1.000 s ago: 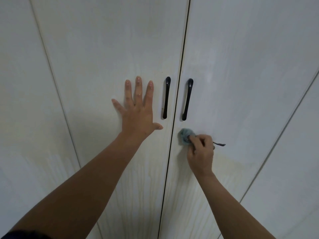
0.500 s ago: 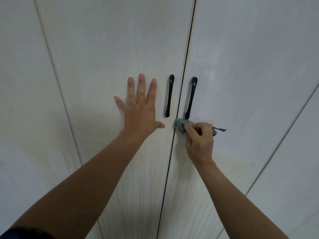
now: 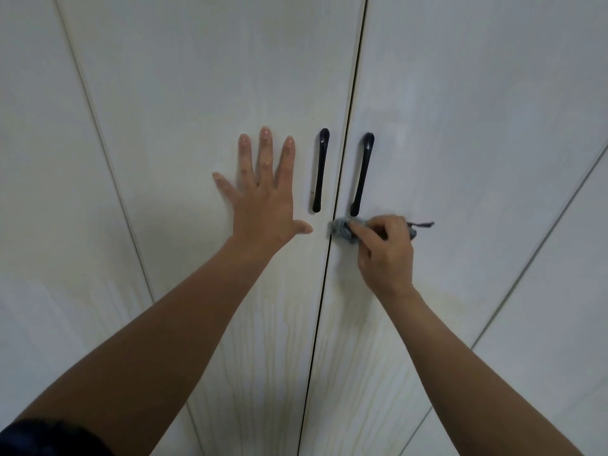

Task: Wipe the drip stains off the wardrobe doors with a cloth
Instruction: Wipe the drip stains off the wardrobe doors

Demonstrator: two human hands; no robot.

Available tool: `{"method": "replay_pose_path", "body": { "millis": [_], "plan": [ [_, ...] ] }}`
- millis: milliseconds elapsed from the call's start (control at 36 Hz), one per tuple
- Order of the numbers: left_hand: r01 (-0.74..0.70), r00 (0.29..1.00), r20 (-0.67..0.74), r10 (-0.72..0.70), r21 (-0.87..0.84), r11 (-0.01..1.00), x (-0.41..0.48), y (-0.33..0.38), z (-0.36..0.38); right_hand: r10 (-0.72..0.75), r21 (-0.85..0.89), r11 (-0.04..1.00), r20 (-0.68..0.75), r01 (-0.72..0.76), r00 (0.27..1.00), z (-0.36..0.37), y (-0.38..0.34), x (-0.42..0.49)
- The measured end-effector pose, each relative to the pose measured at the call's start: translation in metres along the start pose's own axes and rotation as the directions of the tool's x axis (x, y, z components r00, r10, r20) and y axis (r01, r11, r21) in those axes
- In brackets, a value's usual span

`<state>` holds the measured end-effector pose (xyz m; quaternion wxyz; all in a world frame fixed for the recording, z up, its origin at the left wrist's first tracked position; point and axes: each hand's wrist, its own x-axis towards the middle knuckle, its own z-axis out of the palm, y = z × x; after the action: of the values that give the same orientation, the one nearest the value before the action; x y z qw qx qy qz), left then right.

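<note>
Grey cloth sat bunched in the right hand, whose fingers were curled round it. The hand pressed it to the right door at the seam between the two doors, just under the right handle. A thin tail of the cloth stuck out to the right past the knuckles. The left hand lay flat on the left door beside the left handle, fingers straight and spread, grasping nothing. Both handles were black. Yellowish drip stains ran down the lower parts of the white doors, below the hands. A dark sleeve showed at the bottom left corner.
</note>
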<state>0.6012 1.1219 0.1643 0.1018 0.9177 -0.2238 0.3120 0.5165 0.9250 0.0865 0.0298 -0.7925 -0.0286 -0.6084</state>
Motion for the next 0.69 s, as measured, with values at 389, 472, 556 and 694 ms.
{"method": "replay_pose_path", "body": {
  "millis": [389, 472, 556, 694],
  "plan": [
    [0.007, 1.0, 0.013, -0.007, 0.002, 1.0, 0.001, 0.001, 0.0, -0.295, 0.099, 0.955, 0.413, 0.279, 0.861, 0.02, 0.008, -0.102],
    [0.006, 1.0, 0.008, -0.006, 0.001, 1.0, 0.001, 0.001, 0.0, -0.337, 0.132, 0.94, 0.478, 0.313, 0.811, 0.018, 0.008, -0.1],
    [0.008, 1.0, 0.0, -0.008, 0.007, 1.0, 0.001, 0.001, 0.001, -0.237, 0.071, 0.971, 0.366, 0.227, 0.9, 0.009, 0.005, -0.069],
    [0.01, 1.0, -0.021, -0.009, 0.012, 1.0, 0.0, 0.001, 0.002, -0.092, -0.007, 0.996, 0.11, 0.093, 0.99, 0.002, -0.005, -0.009]
  ]
}}
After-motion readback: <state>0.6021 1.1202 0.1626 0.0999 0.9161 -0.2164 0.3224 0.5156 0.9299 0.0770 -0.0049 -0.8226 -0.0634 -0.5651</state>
